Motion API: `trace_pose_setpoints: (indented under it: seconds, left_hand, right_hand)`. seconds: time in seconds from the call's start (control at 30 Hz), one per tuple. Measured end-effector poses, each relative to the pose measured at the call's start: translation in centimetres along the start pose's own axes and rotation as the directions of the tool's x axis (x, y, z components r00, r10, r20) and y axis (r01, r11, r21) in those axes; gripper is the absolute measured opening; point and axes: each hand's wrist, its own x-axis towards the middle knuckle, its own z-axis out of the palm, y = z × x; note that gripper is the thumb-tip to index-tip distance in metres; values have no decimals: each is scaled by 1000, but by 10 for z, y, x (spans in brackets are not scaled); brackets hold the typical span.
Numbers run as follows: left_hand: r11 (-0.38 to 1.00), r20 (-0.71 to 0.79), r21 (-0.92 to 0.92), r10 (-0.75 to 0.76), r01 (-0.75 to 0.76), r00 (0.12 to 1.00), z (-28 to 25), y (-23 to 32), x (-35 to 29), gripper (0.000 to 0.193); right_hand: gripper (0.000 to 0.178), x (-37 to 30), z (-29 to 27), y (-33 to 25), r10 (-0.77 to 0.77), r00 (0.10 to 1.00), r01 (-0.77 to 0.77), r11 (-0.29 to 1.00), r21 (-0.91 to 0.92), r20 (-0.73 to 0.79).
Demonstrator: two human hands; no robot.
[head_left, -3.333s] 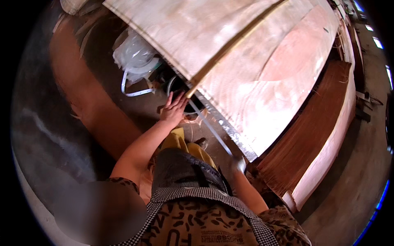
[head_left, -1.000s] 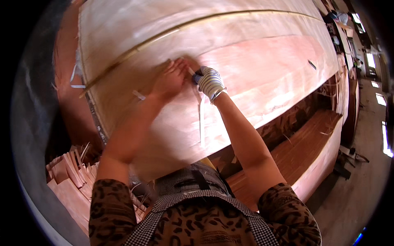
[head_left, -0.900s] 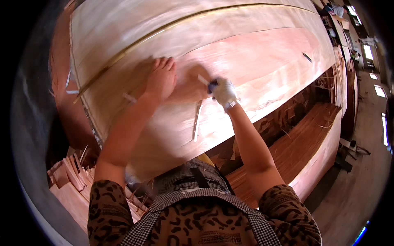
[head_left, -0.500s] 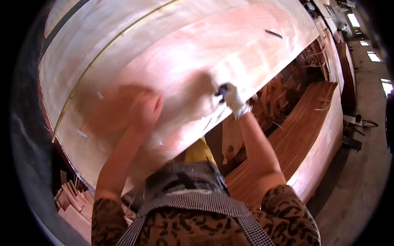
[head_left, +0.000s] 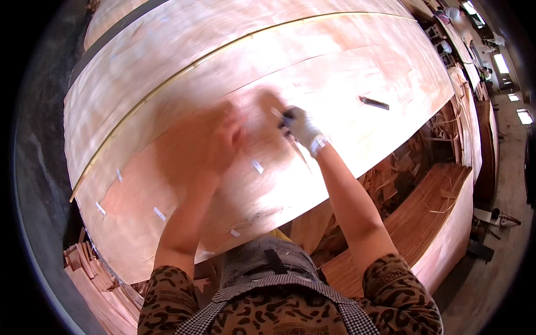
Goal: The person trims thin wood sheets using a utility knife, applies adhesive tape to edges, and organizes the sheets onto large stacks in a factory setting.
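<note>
Our gloved right grip (head_left: 283, 116) is clamped on a small dark object (head_left: 287, 119); our left grip (head_left: 230, 134) is blurred, so we cannot tell whether its fingers are together. The veneer sheet (head_left: 312, 81) spreads beneath both hands. We judge it light, flexible and prone to splitting, best taken by a broad edge with flat palms. Its near edge borders our apron (head_left: 257, 268); rightward there is room, interrupted by a slim dark tool (head_left: 374, 103).

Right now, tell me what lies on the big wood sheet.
A long thin stick, several short white strips and a narrow dark object lie on the sheet. Whatever is under the left hand and gloved right hand is hidden.
</note>
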Motion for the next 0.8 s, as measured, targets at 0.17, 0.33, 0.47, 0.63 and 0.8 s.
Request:
trace_pose_setpoints:
  seconds: [0.17, 0.33, 0.47, 0.63, 0.8]
  left_hand:
    - [913, -92, 379, 201, -152, 975, 41, -14, 93, 38]
    - [876, 203, 480, -169, 53, 964, 36, -41, 100, 39]
    - [910, 157, 414, -115, 40, 981, 76, 34, 201, 39]
    - [810, 109, 506, 281, -296, 954, 157, -17, 211, 38]
    - [924, 16, 382, -39, 30, 999, 186, 88, 247, 30]
  right_hand:
    - [37, 128, 16, 0, -276, 955, 177, 821, -542, -106]
    - [34, 113, -44, -31, -397, 914, 315, 553, -772, 89]
    - [23, 160, -137, -27, -72, 995, 48, 948, -315, -65]
    - [27, 173, -140, -13, -381, 924, 284, 635, -718, 28]
    - [15, 120, -334, 28, -45, 995, 29, 984, -178, -87]
